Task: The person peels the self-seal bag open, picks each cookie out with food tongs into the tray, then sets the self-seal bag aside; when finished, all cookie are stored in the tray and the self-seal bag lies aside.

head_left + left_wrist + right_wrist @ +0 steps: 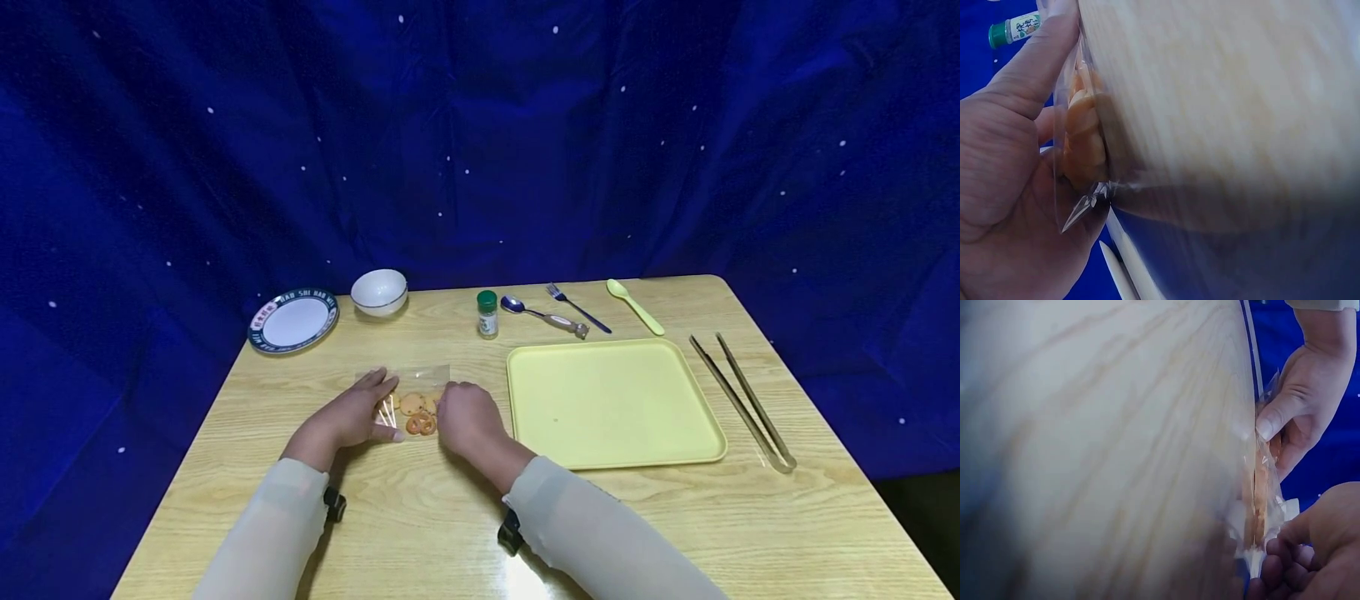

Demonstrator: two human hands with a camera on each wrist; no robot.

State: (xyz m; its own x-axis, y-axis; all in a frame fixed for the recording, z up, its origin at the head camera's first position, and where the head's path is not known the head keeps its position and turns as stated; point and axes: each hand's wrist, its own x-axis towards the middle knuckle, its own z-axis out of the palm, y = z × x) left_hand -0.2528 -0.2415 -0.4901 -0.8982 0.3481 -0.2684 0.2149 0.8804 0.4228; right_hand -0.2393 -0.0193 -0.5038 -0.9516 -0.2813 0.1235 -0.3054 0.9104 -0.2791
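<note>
A clear plastic bag [427, 377] lies on the table, with round cookies [412, 404] and a pretzel [421, 423] showing through it. My left hand [352, 417] rests across the bag's left end, thumb and fingers spread apart. At the opposite end, my right hand [471, 419] pinches the bag's edge between thumb and curled fingers. The right wrist view shows this pinched, bunched corner of the bag [1255, 556] beside the right fingers. In the left wrist view the cookies [1084, 137] sit under the film, close to the left thumb.
A yellow tray [615, 408] lies right of the bag, with metal tongs [742, 400] beyond it. Behind are a rimmed plate [292, 322], white bowl [379, 292], green-capped shaker [487, 315], metal spoon [543, 317], fork [577, 308] and yellow spoon [635, 307].
</note>
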